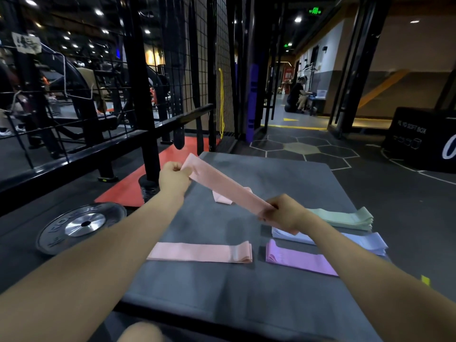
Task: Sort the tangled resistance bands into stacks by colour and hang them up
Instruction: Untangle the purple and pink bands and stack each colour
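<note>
A person's left hand and right hand each pinch 1 end of a pink resistance band, fingers curled tight around the fabric. The band is stretched flat and taut between the 2 hands, above a grey mat, running from upper left to lower right. Pulling it straight like this probably smooths out twists so it can be laid neatly on a stack.

Directly below the hands, nearer the person, a pink stack lies flat on the mat; this is likely where the held band belongs. Beyond the held band, 1 more pink band lies loosely folded on the mat, partly hidden, apparently not yet sorted.

To the right are 3 other stacks, placed close together but separate by colour: a purple stack nearest, a pale blue stack behind it, partly covered by the right forearm, and a green stack farthest away. Keeping them apart avoids mixing colours.

Off the mat to the left, a round weight plate lies on the dark floor. Behind it stands a black wire mesh rack with a yellow band hanging from it, and it may be where the stacks get hung later. Sorting looks nearly done; hanging has not begun for these stacks.
</note>
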A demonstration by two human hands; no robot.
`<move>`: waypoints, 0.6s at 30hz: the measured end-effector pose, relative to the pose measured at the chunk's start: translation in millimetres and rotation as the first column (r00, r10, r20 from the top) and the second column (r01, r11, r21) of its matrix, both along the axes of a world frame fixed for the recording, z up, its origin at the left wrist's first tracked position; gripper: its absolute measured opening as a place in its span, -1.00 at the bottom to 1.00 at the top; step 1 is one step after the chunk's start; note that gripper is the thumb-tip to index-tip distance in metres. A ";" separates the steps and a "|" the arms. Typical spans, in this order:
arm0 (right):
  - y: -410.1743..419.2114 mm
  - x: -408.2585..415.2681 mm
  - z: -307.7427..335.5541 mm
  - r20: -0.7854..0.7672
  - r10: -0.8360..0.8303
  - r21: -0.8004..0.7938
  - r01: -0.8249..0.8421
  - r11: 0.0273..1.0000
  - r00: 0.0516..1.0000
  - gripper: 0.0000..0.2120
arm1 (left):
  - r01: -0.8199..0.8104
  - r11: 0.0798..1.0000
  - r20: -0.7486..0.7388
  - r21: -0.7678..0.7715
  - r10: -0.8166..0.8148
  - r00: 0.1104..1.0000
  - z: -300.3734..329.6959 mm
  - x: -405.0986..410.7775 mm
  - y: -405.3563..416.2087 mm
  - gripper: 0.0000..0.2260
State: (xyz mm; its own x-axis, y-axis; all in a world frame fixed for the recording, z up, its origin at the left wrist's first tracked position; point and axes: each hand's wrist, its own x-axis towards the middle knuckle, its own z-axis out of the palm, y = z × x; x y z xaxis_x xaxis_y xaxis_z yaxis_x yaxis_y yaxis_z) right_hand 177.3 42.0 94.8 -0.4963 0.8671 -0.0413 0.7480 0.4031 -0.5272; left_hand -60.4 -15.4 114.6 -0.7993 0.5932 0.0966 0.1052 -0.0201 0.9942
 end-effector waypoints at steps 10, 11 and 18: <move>-6.4 -1.5 22.4 -0.138 0.065 -0.048 -0.073 0.996 0.988 -0.83 | 0.096 0.985 -0.394 -0.146 -0.147 0.907 -14.8 30.2 -12.3 -0.81; -7.4 -4.1 23.9 -0.144 0.078 -0.047 -0.086 0.995 0.987 -0.81 | 0.147 0.974 -0.425 -0.174 -0.209 0.881 -15.1 37.8 -12.8 -0.80; -15.8 -20.5 27.6 -0.151 0.043 -0.071 -0.054 0.996 0.988 -0.90 | 0.541 0.788 -0.364 -0.296 -0.616 0.698 -25.1 87.4 -17.0 -0.85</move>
